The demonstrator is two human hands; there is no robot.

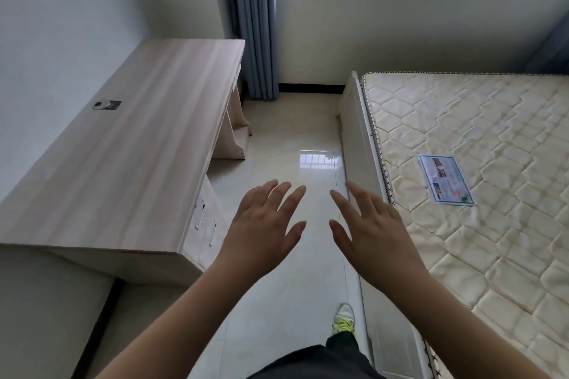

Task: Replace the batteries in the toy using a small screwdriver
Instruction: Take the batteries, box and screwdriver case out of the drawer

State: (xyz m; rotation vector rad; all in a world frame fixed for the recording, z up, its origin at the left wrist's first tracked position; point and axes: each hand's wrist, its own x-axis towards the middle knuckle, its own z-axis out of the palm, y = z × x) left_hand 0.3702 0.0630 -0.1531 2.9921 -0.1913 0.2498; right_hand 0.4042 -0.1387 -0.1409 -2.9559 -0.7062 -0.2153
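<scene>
reaching forward over the floor [286,301], the left hand [261,229] and right hand [374,238] hovered palms down, fingers spread, holding nothing.

You've got an open strip of floor [295,144] down the middle; desk [129,138] blocks frame-left, bed [480,163] blocks frame-right.

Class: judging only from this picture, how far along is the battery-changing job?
Done: nothing that shows. In hand: nothing; the left hand and right hand are held out open above the floor. Left: everything. No screwdriver or batteries are in view. The desk holds only a small grey object, too small to identify.
</scene>
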